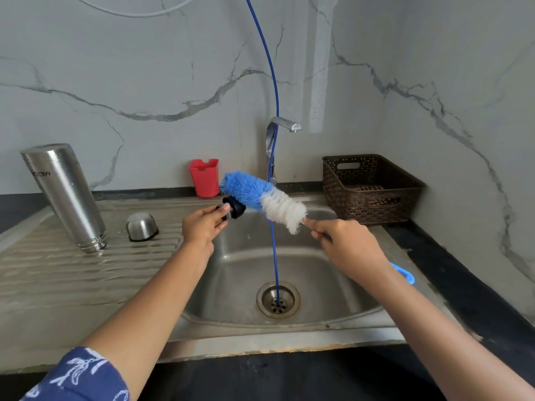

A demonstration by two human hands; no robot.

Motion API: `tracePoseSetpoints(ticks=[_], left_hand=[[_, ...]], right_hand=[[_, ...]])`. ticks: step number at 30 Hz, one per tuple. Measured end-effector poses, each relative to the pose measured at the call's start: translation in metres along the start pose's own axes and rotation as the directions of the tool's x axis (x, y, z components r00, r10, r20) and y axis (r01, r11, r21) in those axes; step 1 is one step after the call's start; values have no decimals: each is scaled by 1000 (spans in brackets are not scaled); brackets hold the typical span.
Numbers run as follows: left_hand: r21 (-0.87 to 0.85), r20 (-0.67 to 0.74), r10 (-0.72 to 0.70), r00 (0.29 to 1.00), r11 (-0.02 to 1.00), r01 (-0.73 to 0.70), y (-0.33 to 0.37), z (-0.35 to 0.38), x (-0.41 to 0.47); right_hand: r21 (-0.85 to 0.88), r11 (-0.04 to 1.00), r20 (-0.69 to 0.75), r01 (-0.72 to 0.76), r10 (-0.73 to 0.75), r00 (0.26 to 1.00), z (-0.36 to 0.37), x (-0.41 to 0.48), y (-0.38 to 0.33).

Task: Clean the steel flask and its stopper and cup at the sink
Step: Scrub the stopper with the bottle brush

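sleeve (78,374): blue with a white print, at the lower left edge, on the left arm.
left hand (199,227): reached out over the left rim of the sink (231,256); fingertips pinched round the stopper (234,207).
stopper: black, held in the air above the basin's left side, pressed against the blue bristles.
brush (260,198): blue and white bristle head, slanted across above the basin, blue end touching the stopper.
right hand (347,244): fingers curled round the brush stem just below the white bristles; blue handle end (404,274) stuck out behind the wrist.
flask (65,195): stood mouth down on the draining board (58,270), well left of the hands, leaning in this wide view, touched by neither hand.
cup (142,226): sat upside down on the same board, just right of the flask's mouth.
basin: looked damp, held no standing water; crossed by a blue hose (273,82) dropping into the drain (278,299); no stream seen at the tap (285,124).
behind: red holder (205,177) and brown basket (370,189) against the wall.
done, as judged: flask and cup probably washed already and set to drain.
in hand, as judged: scrubbing of the stopper, likely the last piece.
left, as judged: rinsing the stopper and setting it down to dry; perhaps putting the brush away.
not clear: whether any soap was on the stopper or bristles.
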State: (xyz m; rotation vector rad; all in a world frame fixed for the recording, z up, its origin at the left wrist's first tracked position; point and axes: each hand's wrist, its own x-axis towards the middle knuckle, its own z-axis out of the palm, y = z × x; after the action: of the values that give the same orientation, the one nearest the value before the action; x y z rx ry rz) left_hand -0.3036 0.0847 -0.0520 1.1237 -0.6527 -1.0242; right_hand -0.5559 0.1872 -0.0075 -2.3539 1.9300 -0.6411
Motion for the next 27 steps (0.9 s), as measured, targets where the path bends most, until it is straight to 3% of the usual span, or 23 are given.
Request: tracePoseSetpoints(ticks=[5, 10, 16, 22, 27], left_hand=[[-195, -16, -170, 985, 967, 164, -1, -8, 13], [-196, -10, -154, 988, 969, 149, -6, -6, 9], [-288, 76, -194, 978, 935, 208, -1, 5, 1], [-409, 54, -225, 973, 884, 227, 1, 5, -2], [-437, 50, -242, 969, 867, 239, -1, 13, -9]], right_hand=[[43, 998, -10, -52, 52, 999, -3, -20, 18], [125, 985, 2, -117, 117, 993, 1, -19, 20], [88, 995, -69, -46, 52, 996, 14, -15, -6], [72, 996, -71, -59, 65, 995, 10, -22, 3], [46, 999, -110, 18, -13, 994, 25, -14, -9]])
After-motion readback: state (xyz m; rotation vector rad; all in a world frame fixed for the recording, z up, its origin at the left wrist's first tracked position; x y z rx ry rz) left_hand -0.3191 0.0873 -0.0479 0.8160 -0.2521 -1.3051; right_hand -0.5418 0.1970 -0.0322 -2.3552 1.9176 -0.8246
